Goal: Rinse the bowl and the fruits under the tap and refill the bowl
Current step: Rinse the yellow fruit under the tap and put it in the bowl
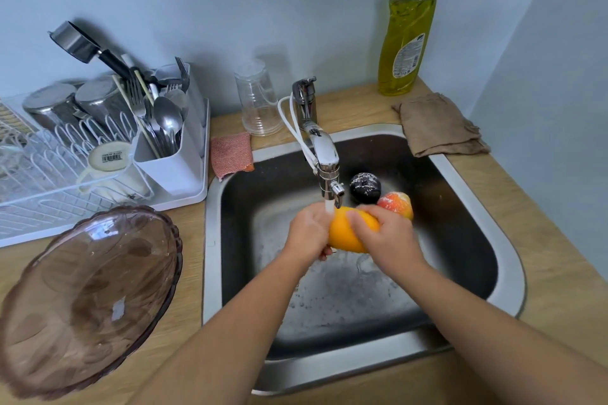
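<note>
An orange fruit point(345, 233) is under the running tap point(324, 154), over the steel sink point(473, 181). My left hand point(309, 232) grips its left side and my right hand point(388, 237) wraps over its right side. Water falls from the spout onto the fruit. Behind my hands, a dark purple fruit point(365, 187) and a red-yellow apple point(396, 204) lie in the basin. The brown glass bowl point(85, 299) rests tilted on the wooden counter at the left, with nothing in it.
A white dish rack point(49, 181) with cups and a cutlery holder point(171, 161) stands at the back left. A pink sponge point(230, 153), an upturned clear glass point(258, 99), a dish soap bottle point(408, 26) and a brown cloth point(437, 125) edge the sink.
</note>
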A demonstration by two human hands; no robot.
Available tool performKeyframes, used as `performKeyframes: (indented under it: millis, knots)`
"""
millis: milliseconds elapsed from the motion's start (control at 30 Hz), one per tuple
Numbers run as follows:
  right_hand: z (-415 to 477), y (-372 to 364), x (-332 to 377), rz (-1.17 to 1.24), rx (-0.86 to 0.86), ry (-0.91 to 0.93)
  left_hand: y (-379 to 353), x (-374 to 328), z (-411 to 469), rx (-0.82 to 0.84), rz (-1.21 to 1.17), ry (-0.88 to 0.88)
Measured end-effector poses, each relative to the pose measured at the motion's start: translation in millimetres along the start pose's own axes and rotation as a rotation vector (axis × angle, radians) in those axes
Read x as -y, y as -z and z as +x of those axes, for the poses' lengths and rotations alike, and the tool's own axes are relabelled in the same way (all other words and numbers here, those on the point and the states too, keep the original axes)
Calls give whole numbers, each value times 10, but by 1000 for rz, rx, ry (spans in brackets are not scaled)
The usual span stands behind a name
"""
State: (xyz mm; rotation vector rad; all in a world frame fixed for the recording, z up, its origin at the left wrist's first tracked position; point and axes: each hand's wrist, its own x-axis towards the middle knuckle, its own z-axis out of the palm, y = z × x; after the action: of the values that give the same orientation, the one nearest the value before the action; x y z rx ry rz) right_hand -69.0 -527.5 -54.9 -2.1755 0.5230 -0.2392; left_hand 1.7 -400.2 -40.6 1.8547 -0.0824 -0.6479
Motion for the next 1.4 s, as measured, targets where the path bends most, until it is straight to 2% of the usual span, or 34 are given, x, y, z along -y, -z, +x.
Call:
performKeyframes:
  millis: [33,67,100,133,200,233,267,300,333,433,467,500,533,600,633,667,700,800,833,867,967,1000,1033,1100,1167,1200,1233,1267,1300,1400]
  knots:
    - [-22,-7,-23,-158,-85,182,15,-20,21,21,23,53]
    - [-30,-21,-33,-223,-125,270,25,-28,48,28,57,64]
    - [-23,-26,-35,-188,-94,244,33,-14,66,10,120,22]
    - [-15,-21,-5,-70,-23,111,47,3,53,-25,197,-72]
    - [16,29,106,254,196,-346,53,88,-8,-59,282,-296]
    - [50,67,148,354,291,-565,43,126,-57,-56,276,-362]
    - [78,94,155,389,354,-668,27,146,-96,-54,257,-381]
    - [83,119,163,386,378,-659,2,152,-118,-61,234,-345]
    - [71,117,143,354,339,-554,-27,124,-131,-72,208,-267]
    - [-14,57,4,6,59,3,-42,-26,-109,-55,74,-3]
    - [-48,19,-10,-54,11,93,-24,-64,-111,-42,72,8]
    - [-56,3,-12,-7,18,75,-11,-62,-98,-43,100,-30]
    - [-42,10,17,143,87,-73,9,-29,-97,-52,135,-107]
    - [-20,80,143,507,309,-514,10,64,-122,-40,166,-265]
    - [-8,127,199,585,387,-652,-1,126,-129,-28,181,-306]
    - [-1,159,222,587,408,-676,-22,157,-134,-28,198,-290]
    - [-2,154,204,530,369,-592,-35,149,-132,-33,189,-233]
    - [-69,89,111,142,62,-54,-51,35,-103,12,-37,10]
    - [-92,55,90,134,25,20,-38,-2,-103,30,-31,16]
    - [-93,32,70,224,42,-17,-26,-17,-113,37,10,-23]
    - [-42,113,128,612,304,-523,-8,55,-179,-7,107,-217]
    - [-27,154,165,641,382,-644,-16,95,-200,-1,104,-246]
    - [-5,172,187,606,403,-686,-30,126,-220,-1,101,-251]
    - [-15,155,205,412,293,-535,-67,145,-199,-29,37,-146]
    - [-66,89,167,160,89,-138,-73,89,-130,-49,-137,105]
    - [-104,54,138,82,45,30,-54,50,-106,-49,-198,200]
    - [-136,8,97,68,43,117,-25,33,-96,-43,-202,228]
    - [-160,-22,72,125,78,116,7,43,-93,-36,-164,184]
    - [-159,-36,71,242,141,29,36,59,-109,-39,-115,94]
    - [-95,34,133,524,433,-380,69,150,-195,-32,-37,-178]
